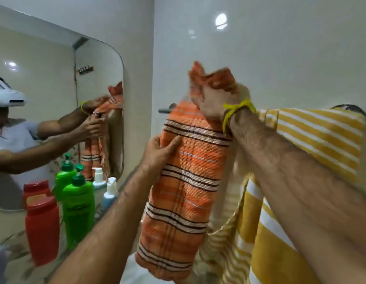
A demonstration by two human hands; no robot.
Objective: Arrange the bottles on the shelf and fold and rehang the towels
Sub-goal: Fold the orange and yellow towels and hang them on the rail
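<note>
A folded orange striped towel (184,181) hangs down over the metal towel bar (166,109) on the white wall. My right hand (210,101), with a yellow thread at the wrist, grips the towel's bunched top end above the bar. My left hand (159,154) pinches the towel's left edge lower down. A yellow-and-white striped towel (321,138) is draped on the bar to the right, under my right forearm. On the shelf at the left stand a red bottle (42,228), a green pump bottle (78,208) and a small blue bottle with a white cap (110,193).
A rounded mirror (55,99) on the left wall reflects me, my hands, the towel and the bottles. The patterned shelf (16,249) runs along below the mirror. White tiled walls meet in a corner just left of the towel bar.
</note>
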